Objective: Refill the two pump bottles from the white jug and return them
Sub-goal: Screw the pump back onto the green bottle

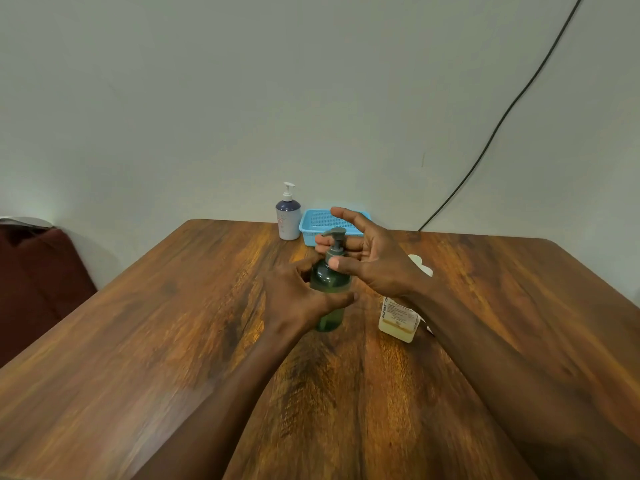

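Note:
A green pump bottle [329,285] with a dark pump head stands upright mid-table. My left hand [298,296] wraps around its body from the left. My right hand [370,258] pinches the pump collar between thumb and fingers, with the other fingers spread. The white jug [398,318], with a printed label and yellowish liquid, stands just right of the bottle, mostly hidden behind my right forearm. A second pump bottle [288,218], white and blue with a white pump, stands at the table's far edge by the wall.
A light blue plastic basket [318,223] sits next to the white and blue bottle at the back. The wooden table [138,323] meets a pale wall. A black cable [502,123] runs down the wall at right. A dark red chair [38,271] stands at left.

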`<state>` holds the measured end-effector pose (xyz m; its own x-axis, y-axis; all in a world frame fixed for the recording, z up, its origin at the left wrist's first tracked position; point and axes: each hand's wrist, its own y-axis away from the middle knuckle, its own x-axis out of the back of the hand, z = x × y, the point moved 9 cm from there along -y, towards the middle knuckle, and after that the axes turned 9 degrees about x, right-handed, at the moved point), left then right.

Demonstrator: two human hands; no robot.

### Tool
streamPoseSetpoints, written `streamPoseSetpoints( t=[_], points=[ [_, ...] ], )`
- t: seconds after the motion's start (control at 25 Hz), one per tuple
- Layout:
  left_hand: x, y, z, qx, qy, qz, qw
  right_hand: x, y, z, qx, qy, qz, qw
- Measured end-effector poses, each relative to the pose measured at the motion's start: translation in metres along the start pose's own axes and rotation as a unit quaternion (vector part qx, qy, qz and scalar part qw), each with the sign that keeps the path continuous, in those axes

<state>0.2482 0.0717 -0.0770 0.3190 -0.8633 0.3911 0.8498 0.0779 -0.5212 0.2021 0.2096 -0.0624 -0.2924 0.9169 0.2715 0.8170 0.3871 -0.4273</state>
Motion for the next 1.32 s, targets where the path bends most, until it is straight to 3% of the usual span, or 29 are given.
streamPoseSetpoints(
  t=[0.12, 0.2, 0.4, 0.44, 0.64, 0.88, 1.32],
  points=[
    [-0.004, 0.001, -0.002, 0.003, -0.006, -0.001, 1.0, 0.013, -0.001, -0.012, 0.015, 0.17, 0.112, 0.979],
    [-0.005, -0.001, -0.005, 0.01, -0.007, 0.011, 1.0, 0.011, -0.002, -0.016, 0.016, 0.233, 0.142, 0.962],
    [0.005, -0.007, -0.001, 0.004, 0.003, 0.016, 1.0, -0.005, -0.005, 0.002, -0.038, 0.01, 0.007, 0.999],
    [0.007, -0.008, 0.0, 0.002, 0.002, 0.016, 1.0, -0.005, -0.005, 0.002, -0.029, 0.012, -0.005, 0.999],
    [0.002, -0.005, -0.004, 0.012, 0.005, 0.024, 1.0, 0.017, -0.005, -0.009, 0.004, 0.173, 0.143, 0.974],
    [0.004, -0.011, -0.007, 0.006, 0.022, 0.015, 1.0, -0.003, -0.007, 0.002, -0.031, 0.063, 0.016, 0.997],
    [0.001, -0.01, -0.005, -0.008, 0.035, 0.067, 0.997, -0.003, -0.002, -0.013, 0.045, 0.185, 0.195, 0.962]
  ],
)
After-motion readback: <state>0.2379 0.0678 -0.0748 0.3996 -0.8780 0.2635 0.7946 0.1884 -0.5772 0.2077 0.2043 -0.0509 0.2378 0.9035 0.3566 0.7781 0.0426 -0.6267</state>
